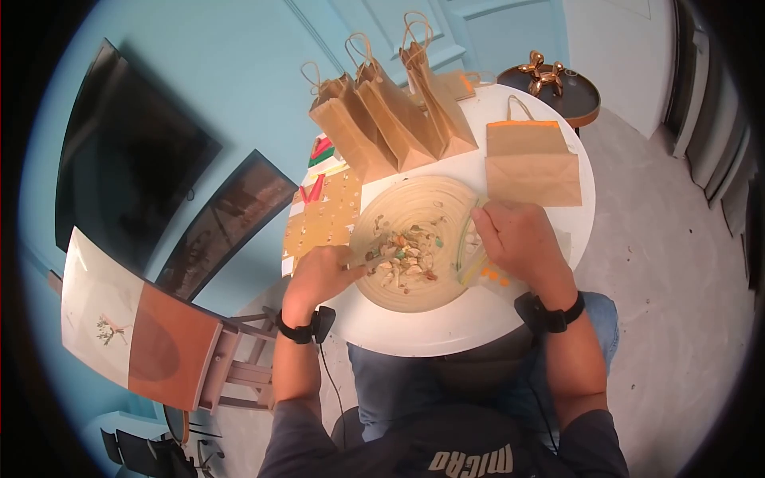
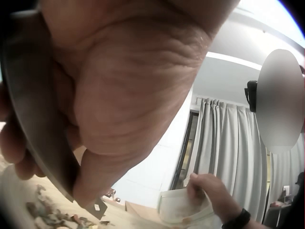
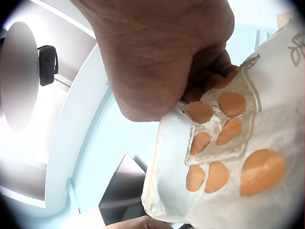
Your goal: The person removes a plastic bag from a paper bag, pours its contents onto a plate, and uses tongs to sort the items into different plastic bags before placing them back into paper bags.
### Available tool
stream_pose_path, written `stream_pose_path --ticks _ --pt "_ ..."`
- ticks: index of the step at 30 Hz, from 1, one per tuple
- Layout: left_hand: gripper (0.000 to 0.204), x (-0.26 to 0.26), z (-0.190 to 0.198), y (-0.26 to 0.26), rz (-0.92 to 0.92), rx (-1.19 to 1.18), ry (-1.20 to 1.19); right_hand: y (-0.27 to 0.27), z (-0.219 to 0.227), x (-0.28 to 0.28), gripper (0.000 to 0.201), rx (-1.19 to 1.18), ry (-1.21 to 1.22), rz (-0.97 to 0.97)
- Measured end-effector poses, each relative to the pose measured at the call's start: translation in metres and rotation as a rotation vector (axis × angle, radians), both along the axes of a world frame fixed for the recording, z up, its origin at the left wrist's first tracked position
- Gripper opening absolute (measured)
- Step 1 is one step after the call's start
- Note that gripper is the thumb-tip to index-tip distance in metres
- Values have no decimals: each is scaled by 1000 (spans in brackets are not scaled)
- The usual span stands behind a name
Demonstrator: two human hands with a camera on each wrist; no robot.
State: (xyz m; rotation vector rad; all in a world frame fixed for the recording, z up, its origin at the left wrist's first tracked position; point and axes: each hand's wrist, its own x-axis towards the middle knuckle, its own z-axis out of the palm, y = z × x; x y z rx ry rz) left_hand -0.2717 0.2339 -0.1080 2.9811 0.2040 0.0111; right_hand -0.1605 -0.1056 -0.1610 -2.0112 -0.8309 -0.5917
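Note:
In the head view my left hand [image 1: 319,275] is over the left side of a round wooden tray [image 1: 434,299]. It grips metal tongs, whose curved grey arm [image 2: 35,102] shows against the palm in the left wrist view. On the tray lies a loose pile of small mixed pieces [image 1: 410,255], cream, brown and greenish, like dried petals or shells. My right hand [image 1: 522,235] pinches the top of a translucent zip bag [image 3: 167,181] at the tray's right edge. Orange rounded shapes [image 3: 262,171] mark the bag's side. Its opening faces the tray.
Several brown paper bags [image 1: 351,131] stand behind the tray on the round white table [image 1: 406,342]. Another paper bag [image 1: 532,171] lies at the right. Patterned sheets [image 1: 323,215] lie at the left. A side table [image 1: 586,99] with a shiny balloon-dog figure [image 1: 543,73] stands beyond.

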Motion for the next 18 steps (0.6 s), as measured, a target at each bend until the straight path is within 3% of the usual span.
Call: stream_pose_path --ticks 3,9,18 --pt "38 -3 -3 -2 32 -33 102 2 -2 1 38 -12 8 -2" --pt "29 -2 -29 -1 -37 -77 -1 7 -5 3 39 -26 -8 5" --pt "21 -7 -16 -10 -47 -72 -12 5 -2 2 38 -40 20 3"
